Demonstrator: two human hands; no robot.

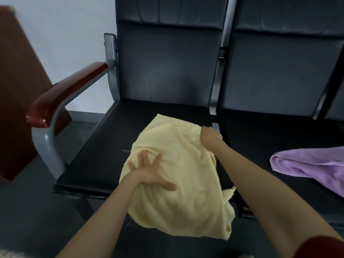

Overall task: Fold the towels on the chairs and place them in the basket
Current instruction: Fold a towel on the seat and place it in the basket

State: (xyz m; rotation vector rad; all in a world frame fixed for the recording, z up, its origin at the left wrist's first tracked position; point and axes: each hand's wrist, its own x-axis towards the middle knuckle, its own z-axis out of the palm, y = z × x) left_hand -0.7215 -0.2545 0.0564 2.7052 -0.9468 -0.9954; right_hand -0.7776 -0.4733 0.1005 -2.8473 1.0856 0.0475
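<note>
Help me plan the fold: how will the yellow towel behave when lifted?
Likely floppy: the yellow towel wrinkles and droops over the seat front. Probably light: the right hand alone grips its far edge. May slide; the left hand presses it down.

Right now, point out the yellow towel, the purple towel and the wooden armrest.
yellow towel (pixel 188 200): head view, on its wrinkled middle.
purple towel (pixel 307 162): head view, on its smooth upper layer.
wooden armrest (pixel 68 90): head view, on its glossy top face.

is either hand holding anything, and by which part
The right hand grips the yellow towel at its far right edge; the left hand only presses flat on it, fingers spread.
</note>
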